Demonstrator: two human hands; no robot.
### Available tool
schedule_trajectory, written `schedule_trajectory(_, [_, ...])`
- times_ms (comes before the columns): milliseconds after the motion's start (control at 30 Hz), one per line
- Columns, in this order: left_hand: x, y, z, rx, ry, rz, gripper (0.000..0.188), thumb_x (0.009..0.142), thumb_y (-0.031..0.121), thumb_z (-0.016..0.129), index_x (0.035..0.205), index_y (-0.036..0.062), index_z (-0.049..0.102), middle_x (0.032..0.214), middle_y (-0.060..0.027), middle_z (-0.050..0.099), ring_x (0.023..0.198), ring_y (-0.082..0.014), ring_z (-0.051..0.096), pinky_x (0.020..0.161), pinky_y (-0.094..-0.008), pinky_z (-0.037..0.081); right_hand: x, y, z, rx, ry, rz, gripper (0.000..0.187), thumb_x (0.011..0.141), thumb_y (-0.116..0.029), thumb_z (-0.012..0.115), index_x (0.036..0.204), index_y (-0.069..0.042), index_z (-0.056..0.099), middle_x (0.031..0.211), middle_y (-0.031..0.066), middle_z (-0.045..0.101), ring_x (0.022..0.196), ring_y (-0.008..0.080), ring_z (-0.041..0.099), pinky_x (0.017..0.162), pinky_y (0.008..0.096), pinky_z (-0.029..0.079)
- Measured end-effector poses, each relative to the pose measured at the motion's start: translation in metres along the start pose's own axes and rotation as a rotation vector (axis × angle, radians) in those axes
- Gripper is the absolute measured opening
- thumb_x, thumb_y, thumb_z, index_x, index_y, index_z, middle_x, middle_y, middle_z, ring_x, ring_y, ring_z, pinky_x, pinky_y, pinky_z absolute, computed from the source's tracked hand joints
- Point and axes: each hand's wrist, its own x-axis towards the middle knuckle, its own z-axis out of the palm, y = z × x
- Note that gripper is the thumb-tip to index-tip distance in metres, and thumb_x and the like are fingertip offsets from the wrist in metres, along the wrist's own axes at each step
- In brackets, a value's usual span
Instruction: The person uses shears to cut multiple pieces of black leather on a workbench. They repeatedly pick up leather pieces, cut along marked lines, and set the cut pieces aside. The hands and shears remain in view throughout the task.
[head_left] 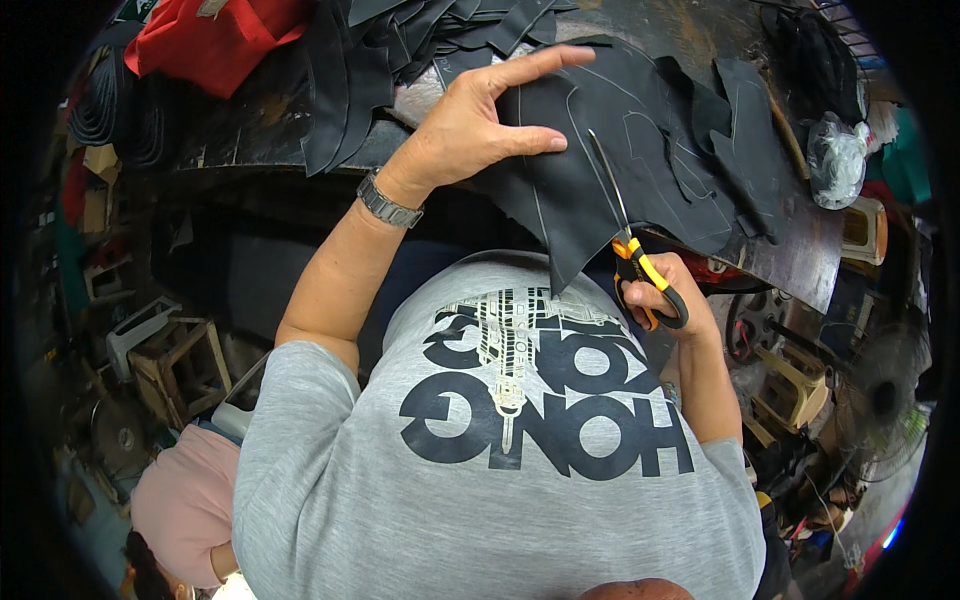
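Note:
My right hand (672,290) is wrapped round the yellow and black handles of a pair of scissors (629,238). One long blade shows, pointing away from me over a black sheet of leather-like material (560,195); the other blade cannot be made out. Pale drawn outlines run across the sheet, and its near corner hangs over the table edge towards my shirt. Left of the scissors, my left hand (470,125) is open, thumb and forefinger spread wide above the sheet. The thumb tip is near a drawn line; whether it touches is unclear. A metal watch circles my left wrist.
Cut black pieces (430,40) are heaped at the far side of the dark table (250,130). Red cloth (215,40) lies at the far left. A clear plastic bag (836,160) is at the right. A wooden stool (180,370) and a person in pink (185,495) are at the left.

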Motion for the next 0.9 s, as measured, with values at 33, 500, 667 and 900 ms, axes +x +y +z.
schedule_trajectory(33, [-0.003,0.002,-0.001,-0.033,-0.033,-0.05,0.075,0.073,0.009,0.083,0.141,0.0051,0.051,0.141,-0.0091,0.055,0.13,-0.0195,0.051,0.11,-0.0316,0.039,0.004,-0.003,0.0,-0.012,-0.021,0.009,0.043,0.073,-0.041,0.082,0.07,-0.005,0.061,0.056,0.0007,0.053,0.045,0.0087,0.052,0.043,0.0219,0.04])
schedule_trajectory(500, [-0.01,-0.002,-0.003,0.035,-0.066,-0.044,0.085,0.072,0.012,0.085,0.145,0.0008,0.043,0.151,-0.0113,0.044,0.139,-0.0213,0.041,0.116,-0.0324,0.03,0.018,-0.006,0.012,0.101,-0.092,-0.083,0.039,0.077,-0.04,0.081,0.076,-0.006,0.061,0.059,-0.0014,0.052,0.048,0.0063,0.048,0.044,0.0205,0.038])
schedule_trajectory(667, [-0.011,-0.003,-0.001,0.049,-0.061,-0.036,0.086,0.072,0.014,0.085,0.146,0.0015,0.043,0.151,-0.0115,0.043,0.141,-0.0218,0.039,0.118,-0.0335,0.027,0.011,0.0,0.02,0.049,0.008,-0.039,0.03,0.081,-0.027,0.08,0.072,-0.006,0.061,0.054,-0.0025,0.05,0.042,0.005,0.046,0.04,0.0201,0.035])
schedule_trajectory(900, [-0.015,-0.005,-0.001,0.008,-0.064,-0.046,0.086,0.072,0.015,0.085,0.146,0.0027,0.043,0.152,-0.0111,0.042,0.142,-0.0223,0.038,0.118,-0.0342,0.026,0.015,0.0,0.025,0.027,0.022,0.008,0.031,0.081,-0.028,0.08,0.072,-0.004,0.062,0.053,-0.0015,0.051,0.041,0.006,0.047,0.04,0.0204,0.036])
